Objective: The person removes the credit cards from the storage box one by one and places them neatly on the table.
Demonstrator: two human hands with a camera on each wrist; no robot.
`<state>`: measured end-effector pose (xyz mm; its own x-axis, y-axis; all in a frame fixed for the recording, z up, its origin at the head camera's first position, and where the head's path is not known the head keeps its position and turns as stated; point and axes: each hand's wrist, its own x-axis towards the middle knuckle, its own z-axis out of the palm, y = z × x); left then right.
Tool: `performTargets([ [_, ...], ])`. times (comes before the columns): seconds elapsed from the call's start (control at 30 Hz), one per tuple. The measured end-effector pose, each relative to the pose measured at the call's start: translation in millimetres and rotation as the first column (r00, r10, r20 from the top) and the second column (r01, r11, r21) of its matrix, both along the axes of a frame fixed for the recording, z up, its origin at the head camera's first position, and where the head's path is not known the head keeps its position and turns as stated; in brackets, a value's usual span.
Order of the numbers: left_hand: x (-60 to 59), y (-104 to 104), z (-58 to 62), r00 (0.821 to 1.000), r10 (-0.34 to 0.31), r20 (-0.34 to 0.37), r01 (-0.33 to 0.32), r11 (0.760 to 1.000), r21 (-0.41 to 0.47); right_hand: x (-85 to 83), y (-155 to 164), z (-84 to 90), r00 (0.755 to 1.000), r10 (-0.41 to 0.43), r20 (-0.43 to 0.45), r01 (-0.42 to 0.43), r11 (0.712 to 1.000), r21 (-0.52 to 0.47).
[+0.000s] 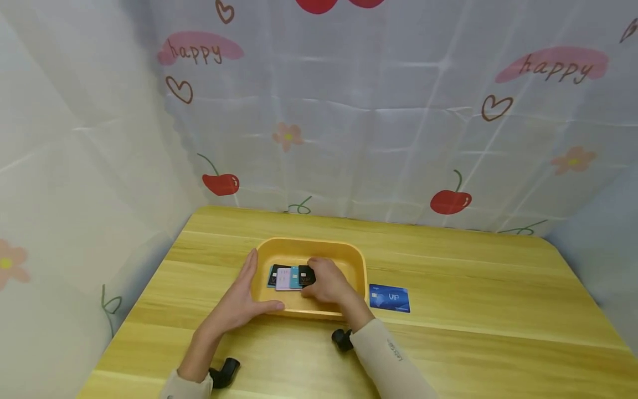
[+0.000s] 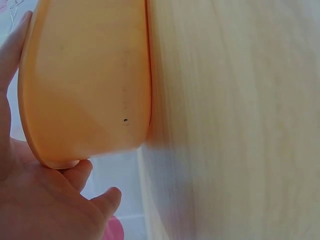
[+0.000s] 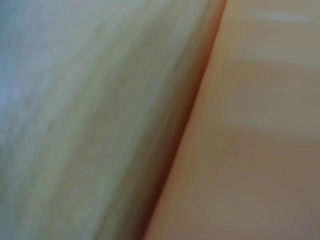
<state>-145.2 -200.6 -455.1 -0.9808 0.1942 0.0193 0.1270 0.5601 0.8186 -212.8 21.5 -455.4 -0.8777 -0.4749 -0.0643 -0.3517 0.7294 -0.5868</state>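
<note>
Item: yellow tray (image 1: 356,260), rounded-rectangle, standing on the wooden table (image 1: 473,277) near its middle, long axis running left to right across the person's front.

Contents: a row of cards (image 1: 286,277) lying flat on the tray floor, overlapping side by side along the tray's long axis: a dark one at the left, a pale pink one, a teal one, and a black card (image 1: 305,273) at the right end.

Right hand (image 1: 326,282): reached over the tray's near rim, palm down, fingers curled onto the black card. It looked to be pinching that card, though the fingertips hid the contact. The row lay directly under and to the left of this hand, which was the nearer of the two.

Left hand (image 1: 244,296): outside the tray, fingers straight against the left wall, thumb along the near rim, bracing rather than gripping. The left wrist view showed the tray wall against the palm.

Also present: a blue VIP card (image 1: 390,298) flat on the table just right of the tray, apart from it. Right wrist view blurred; only tray and table grain told.
</note>
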Motion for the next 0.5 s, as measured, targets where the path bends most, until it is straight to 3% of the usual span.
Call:
performTargets([
  [0.5,0.2,-1.1,-2.2,1.000,0.003,0.005,-0.003,1.000,0.002,3.0,-1.0,2.1,0.997,-0.064,-0.052,0.065,0.997,0.035],
])
